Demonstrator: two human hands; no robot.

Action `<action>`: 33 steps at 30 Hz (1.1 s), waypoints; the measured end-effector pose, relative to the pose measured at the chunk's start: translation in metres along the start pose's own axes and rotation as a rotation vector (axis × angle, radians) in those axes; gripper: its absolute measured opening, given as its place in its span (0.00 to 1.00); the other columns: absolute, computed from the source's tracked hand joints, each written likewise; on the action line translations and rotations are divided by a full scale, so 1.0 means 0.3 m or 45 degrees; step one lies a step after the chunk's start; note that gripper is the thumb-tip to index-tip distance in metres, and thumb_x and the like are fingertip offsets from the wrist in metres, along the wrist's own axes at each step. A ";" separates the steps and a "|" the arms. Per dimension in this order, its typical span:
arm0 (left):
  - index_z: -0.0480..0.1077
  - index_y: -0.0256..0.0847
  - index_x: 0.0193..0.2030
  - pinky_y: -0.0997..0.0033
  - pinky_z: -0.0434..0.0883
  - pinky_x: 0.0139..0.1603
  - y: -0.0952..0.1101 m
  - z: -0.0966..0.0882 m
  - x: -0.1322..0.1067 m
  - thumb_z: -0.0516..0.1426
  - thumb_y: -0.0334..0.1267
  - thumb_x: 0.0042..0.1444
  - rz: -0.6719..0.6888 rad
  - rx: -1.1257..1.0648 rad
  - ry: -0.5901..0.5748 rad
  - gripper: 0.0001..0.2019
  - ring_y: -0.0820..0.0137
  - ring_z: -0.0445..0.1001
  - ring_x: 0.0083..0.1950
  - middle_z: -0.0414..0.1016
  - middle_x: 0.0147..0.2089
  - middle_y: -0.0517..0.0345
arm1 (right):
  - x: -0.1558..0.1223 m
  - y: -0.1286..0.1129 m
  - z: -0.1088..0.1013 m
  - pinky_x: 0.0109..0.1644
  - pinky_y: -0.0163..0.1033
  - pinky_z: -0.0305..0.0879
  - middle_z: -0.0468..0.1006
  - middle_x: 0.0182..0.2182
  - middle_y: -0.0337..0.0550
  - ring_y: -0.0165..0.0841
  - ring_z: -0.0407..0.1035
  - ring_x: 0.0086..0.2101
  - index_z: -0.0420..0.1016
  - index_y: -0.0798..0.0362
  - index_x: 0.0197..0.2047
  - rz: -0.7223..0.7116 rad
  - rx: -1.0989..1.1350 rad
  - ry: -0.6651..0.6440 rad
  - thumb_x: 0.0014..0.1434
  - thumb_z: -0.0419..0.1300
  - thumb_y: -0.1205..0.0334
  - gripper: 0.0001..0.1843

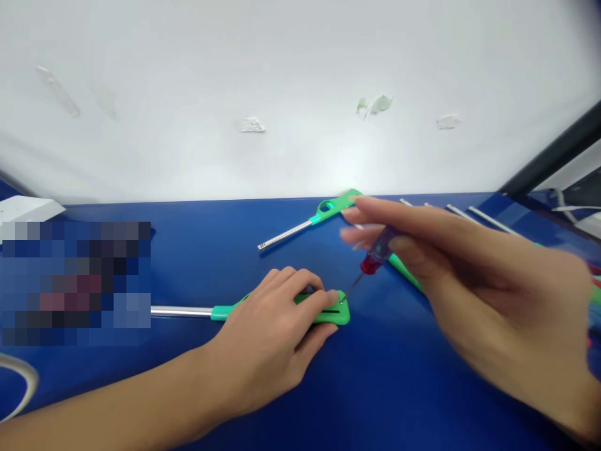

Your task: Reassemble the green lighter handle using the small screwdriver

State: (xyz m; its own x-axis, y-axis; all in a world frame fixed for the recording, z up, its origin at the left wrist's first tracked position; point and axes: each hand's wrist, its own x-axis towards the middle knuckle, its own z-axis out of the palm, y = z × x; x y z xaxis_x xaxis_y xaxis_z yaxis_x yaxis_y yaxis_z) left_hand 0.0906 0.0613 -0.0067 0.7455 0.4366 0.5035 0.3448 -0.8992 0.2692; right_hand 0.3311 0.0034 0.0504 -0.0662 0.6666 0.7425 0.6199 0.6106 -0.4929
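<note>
On blue tabletop (pixel 399 388), left fingers (pixel 319 302) hold green lighter (pixel 344 315); white wall (pixel 300 62) behind

The front lighter (pixel 344 315), under the left hand (pixel 277 322), has a bright green body with a black slot, a teal collar (pixel 221 312) and a shiny silver tube (pixel 181 311). The rear lighter (pixel 351 198) repeats that green, teal and silver. The screwdriver (pixel 369 265) pairs a see-through purplish handle with a red collar and a grey shaft. The tabletop (pixel 197 250) is deep plain blue; the wall (pixel 188 144), white with pale green flakes (pixel 381 104). The cable (pixel 32 379) is white, the post (pixel 544 153) black.
</note>
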 end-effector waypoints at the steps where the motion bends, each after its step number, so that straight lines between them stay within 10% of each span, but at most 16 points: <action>1: 0.79 0.42 0.64 0.48 0.85 0.52 0.000 -0.001 -0.001 0.59 0.38 0.86 -0.001 -0.002 -0.005 0.09 0.55 0.84 0.49 0.86 0.55 0.50 | -0.002 -0.001 0.002 0.52 0.36 0.84 0.92 0.52 0.26 0.26 0.86 0.44 0.89 0.34 0.68 0.029 -0.003 0.033 0.86 0.66 0.66 0.18; 6: 0.78 0.42 0.63 0.45 0.86 0.52 -0.001 0.000 -0.006 0.59 0.37 0.85 0.005 -0.010 0.013 0.08 0.53 0.85 0.51 0.86 0.56 0.50 | 0.001 0.004 0.017 0.51 0.39 0.80 0.86 0.43 0.27 0.27 0.80 0.42 0.88 0.40 0.55 -0.126 0.018 0.114 0.75 0.81 0.61 0.11; 11: 0.78 0.43 0.63 0.46 0.85 0.51 0.000 -0.003 -0.005 0.59 0.38 0.85 -0.001 -0.010 0.005 0.08 0.55 0.83 0.48 0.86 0.55 0.51 | 0.005 -0.006 0.011 0.52 0.34 0.85 0.91 0.57 0.28 0.26 0.86 0.48 0.89 0.37 0.68 -0.046 -0.012 -0.012 0.86 0.62 0.69 0.20; 17: 0.77 0.43 0.63 0.45 0.85 0.53 0.000 0.000 -0.005 0.59 0.38 0.85 0.008 -0.010 0.017 0.07 0.53 0.85 0.51 0.87 0.57 0.49 | -0.007 0.001 0.035 0.50 0.39 0.82 0.88 0.45 0.27 0.28 0.81 0.41 0.89 0.43 0.54 -0.086 0.089 0.206 0.70 0.84 0.64 0.14; 23: 0.79 0.42 0.63 0.46 0.85 0.51 0.005 0.002 0.000 0.59 0.38 0.85 -0.001 -0.005 -0.001 0.09 0.54 0.84 0.49 0.86 0.56 0.50 | 0.002 0.005 0.015 0.61 0.34 0.83 0.92 0.58 0.22 0.28 0.86 0.55 0.92 0.33 0.63 -0.017 -0.014 0.081 0.82 0.69 0.64 0.16; 29: 0.78 0.42 0.63 0.45 0.85 0.52 0.005 -0.006 0.000 0.59 0.37 0.85 -0.016 -0.004 -0.017 0.08 0.53 0.85 0.50 0.87 0.57 0.48 | 0.000 -0.010 0.018 0.48 0.47 0.83 0.89 0.44 0.30 0.36 0.81 0.40 0.91 0.36 0.54 -0.007 0.059 0.155 0.71 0.81 0.65 0.14; 33: 0.79 0.42 0.61 0.45 0.85 0.52 0.009 -0.005 0.001 0.60 0.37 0.84 -0.022 -0.011 -0.033 0.07 0.53 0.84 0.49 0.86 0.56 0.50 | -0.005 -0.019 0.011 0.43 0.47 0.81 0.88 0.45 0.37 0.38 0.80 0.44 0.93 0.34 0.59 -0.084 -0.022 0.034 0.81 0.70 0.63 0.13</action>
State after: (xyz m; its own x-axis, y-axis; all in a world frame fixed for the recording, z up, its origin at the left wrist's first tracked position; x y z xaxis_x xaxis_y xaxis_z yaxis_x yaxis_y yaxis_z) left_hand 0.0908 0.0591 -0.0046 0.7544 0.4510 0.4771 0.3529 -0.8913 0.2846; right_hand 0.3252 0.0003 0.0505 -0.0864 0.6136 0.7849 0.6284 0.6449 -0.4350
